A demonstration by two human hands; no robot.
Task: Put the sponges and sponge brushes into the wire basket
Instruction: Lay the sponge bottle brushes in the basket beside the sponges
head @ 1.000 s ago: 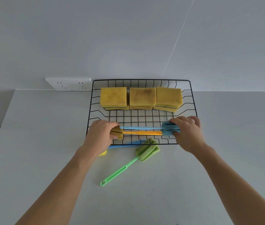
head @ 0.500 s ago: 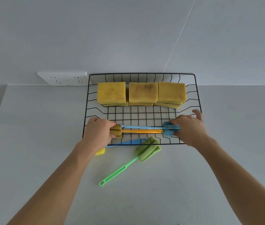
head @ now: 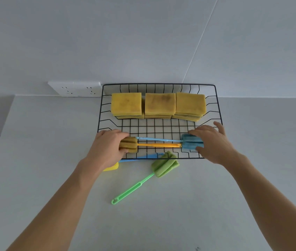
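A black wire basket (head: 159, 84) stands against the wall with three stacks of yellow sponges (head: 159, 105) along its back. Two sponge brushes lie side by side across its front. One has a blue head (head: 190, 144) at the right. The other has an orange handle (head: 159, 145) and a yellow-brown head (head: 130, 144) at the left. My left hand (head: 107, 147) is curled around the yellow-brown head. My right hand (head: 214, 142) is spread over the blue head's right side, fingers apart. Outside the basket, a green sponge brush (head: 164, 164) leans on the front rim.
Another brush with a blue handle (head: 140, 158) and a yellow head (head: 112, 167) lies just in front of the basket, partly under my left wrist. A white socket strip (head: 74, 88) sits on the wall to the left. The white counter's left edge (head: 7, 113) is near.
My right hand has opened its fingers off the blue brush head. Both brushes now rest on the basket floor. My left hand keeps its hold.
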